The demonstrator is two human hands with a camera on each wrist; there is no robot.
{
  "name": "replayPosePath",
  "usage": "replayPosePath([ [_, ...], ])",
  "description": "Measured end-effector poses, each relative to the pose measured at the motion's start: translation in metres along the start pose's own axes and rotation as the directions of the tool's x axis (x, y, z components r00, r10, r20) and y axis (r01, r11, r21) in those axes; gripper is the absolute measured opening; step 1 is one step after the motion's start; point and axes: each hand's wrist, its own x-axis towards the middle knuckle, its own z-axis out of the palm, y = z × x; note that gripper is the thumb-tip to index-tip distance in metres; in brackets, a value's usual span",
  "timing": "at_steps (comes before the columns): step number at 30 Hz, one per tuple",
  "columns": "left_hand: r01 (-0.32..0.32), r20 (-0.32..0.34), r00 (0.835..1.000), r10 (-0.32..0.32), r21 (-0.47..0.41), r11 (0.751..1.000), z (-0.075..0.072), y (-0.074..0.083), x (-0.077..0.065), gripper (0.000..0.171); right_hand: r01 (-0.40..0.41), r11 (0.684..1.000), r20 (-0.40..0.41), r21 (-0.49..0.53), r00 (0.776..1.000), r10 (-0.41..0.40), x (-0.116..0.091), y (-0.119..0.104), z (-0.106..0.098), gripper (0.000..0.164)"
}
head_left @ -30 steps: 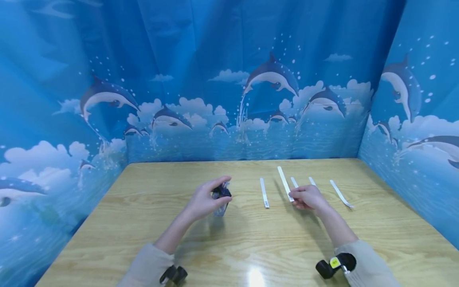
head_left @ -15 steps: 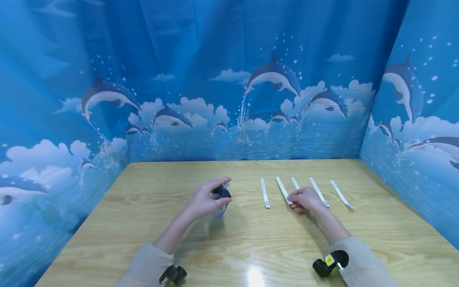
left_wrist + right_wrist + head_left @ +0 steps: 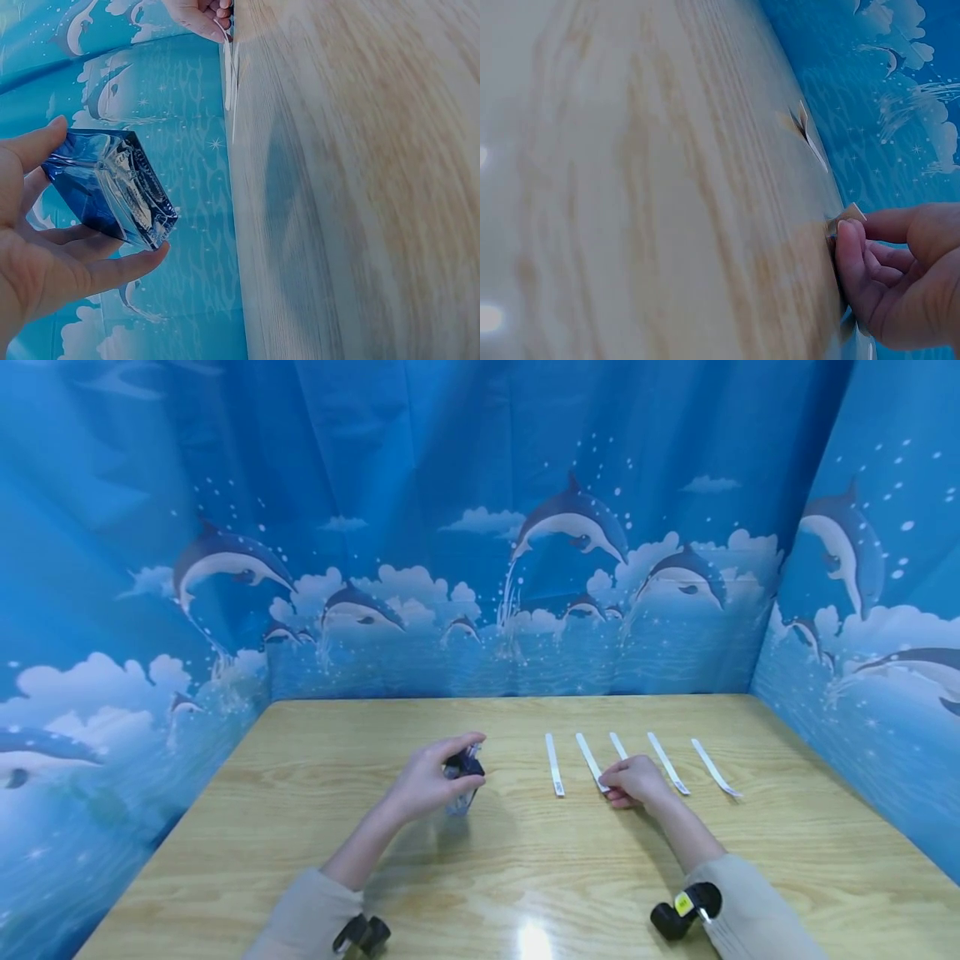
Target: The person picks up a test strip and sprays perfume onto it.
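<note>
My left hand (image 3: 427, 783) holds a faceted glass perfume bottle (image 3: 101, 184) between thumb and fingers, blue with a thick clear base. It is raised over the table, its shadow apart from it in the left wrist view. Several narrow white paper strips lie in a spaced row to the right. With thumb and forefinger my right hand (image 3: 637, 781) pinches the near end of the second strip from the left (image 3: 589, 755). That hand partly covers the third strip (image 3: 617, 744). The leftmost strip (image 3: 553, 764) carries small dark print at its near end.
The wood-grain table (image 3: 322, 827) meets a blue dolphin-print curtain (image 3: 420, 527) at the back and sides. Right of my right hand lie two more strips, the fourth (image 3: 667, 762) and a rightmost one (image 3: 712, 767) with its near end curled up.
My right hand has lowered the pinched strip toward the table, its far end coming down in line with the row. The left hand and bottle have stayed nearly still.
</note>
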Motion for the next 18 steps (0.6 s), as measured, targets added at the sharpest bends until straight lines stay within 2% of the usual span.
replayPosePath([
  [7,0.003,0.010,1.000,-0.003,-0.006,1.000,0.0014,0.0000,0.0007,0.057,0.005,1.000,-0.009,-0.026,1.000,-0.005,-0.0013,0.0008,0.0001,0.014],
  [14,-0.001,0.018,1.000,0.000,0.011,1.000,0.0019,0.0010,0.0002,0.057,0.077,0.997,0.038,-0.006,0.996,-0.077,0.0041,0.0080,-0.0054,0.015],
  [18,-0.003,0.017,1.000,0.003,0.006,1.000,0.0019,0.0015,-0.0001,0.057,0.054,0.998,-0.010,-0.044,0.998,-0.054,-0.0023,0.0031,-0.0027,0.014],
])
